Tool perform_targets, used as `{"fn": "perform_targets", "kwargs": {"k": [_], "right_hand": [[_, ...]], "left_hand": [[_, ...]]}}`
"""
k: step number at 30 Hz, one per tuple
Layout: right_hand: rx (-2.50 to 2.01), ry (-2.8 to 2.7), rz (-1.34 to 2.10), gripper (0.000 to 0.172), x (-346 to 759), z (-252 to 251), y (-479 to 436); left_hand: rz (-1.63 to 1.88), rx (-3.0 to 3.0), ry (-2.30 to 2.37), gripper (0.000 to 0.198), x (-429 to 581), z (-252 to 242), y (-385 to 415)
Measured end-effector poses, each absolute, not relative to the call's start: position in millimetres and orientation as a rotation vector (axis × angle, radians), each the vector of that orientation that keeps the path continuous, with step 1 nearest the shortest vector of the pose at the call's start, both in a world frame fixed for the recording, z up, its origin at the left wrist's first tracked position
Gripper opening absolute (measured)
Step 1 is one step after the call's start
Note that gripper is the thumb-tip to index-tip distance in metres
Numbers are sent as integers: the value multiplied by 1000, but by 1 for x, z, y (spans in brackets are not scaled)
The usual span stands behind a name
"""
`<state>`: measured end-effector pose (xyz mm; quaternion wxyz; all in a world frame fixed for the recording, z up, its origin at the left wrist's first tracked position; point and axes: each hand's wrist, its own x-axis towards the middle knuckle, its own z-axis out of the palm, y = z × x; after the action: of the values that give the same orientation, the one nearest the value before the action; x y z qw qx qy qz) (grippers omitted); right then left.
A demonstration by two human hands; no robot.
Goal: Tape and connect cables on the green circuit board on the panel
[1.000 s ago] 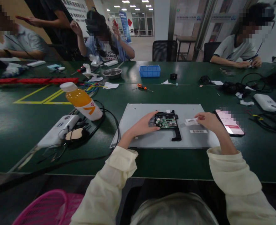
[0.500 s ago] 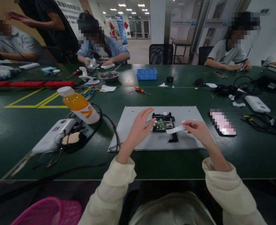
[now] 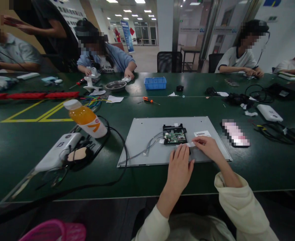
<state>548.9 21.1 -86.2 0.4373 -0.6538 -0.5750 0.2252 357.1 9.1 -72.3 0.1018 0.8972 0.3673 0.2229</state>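
A grey panel [image 3: 147, 134] lies flat on the green table, with a black frame and green circuit board [image 3: 175, 136] on its middle. My right hand [image 3: 207, 145] pinches one end of a whitish strip [image 3: 190, 144] just below the board's right corner. My left hand [image 3: 180, 164] reaches over the panel's front edge, its fingertips on or near the strip's other end and the board's lower edge. Its fingers lie side by side with the thumb apart; nothing shows in its grip. Thin grey cables [image 3: 151, 142] run left from the board. A white label [image 3: 202, 133] sits right of it.
An orange drink bottle [image 3: 86, 118], a white power bank [image 3: 58, 150] and black cables are at the left. A phone [image 3: 235, 133] lies to the right. Beyond the panel are an orange screwdriver [image 3: 150, 100], a blue basket [image 3: 155, 83] and a metal bowl [image 3: 116, 86]. People sit opposite.
My left hand has moved right and toward me, from the board's left side to its lower edge, uncovering the grey cables. The strip is now lower, between both hands. The view has shifted slightly.
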Motion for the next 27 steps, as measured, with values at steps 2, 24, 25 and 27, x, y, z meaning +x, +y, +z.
{"fn": "perform_targets", "kwargs": {"k": [2, 24, 25, 27], "right_hand": [[-1665, -1465, 454, 19, 545, -86, 18], [-1714, -1823, 289, 57, 492, -92, -28], [-1724, -1825, 274, 56, 491, -92, -29], [-1749, -1828, 237, 55, 490, -94, -30]], "left_hand": [[645, 2662, 1074, 49, 356, -74, 10], [523, 2697, 1062, 63, 352, -81, 10], [526, 2696, 1066, 63, 352, -81, 10], [529, 2691, 1085, 63, 352, -80, 8]]}}
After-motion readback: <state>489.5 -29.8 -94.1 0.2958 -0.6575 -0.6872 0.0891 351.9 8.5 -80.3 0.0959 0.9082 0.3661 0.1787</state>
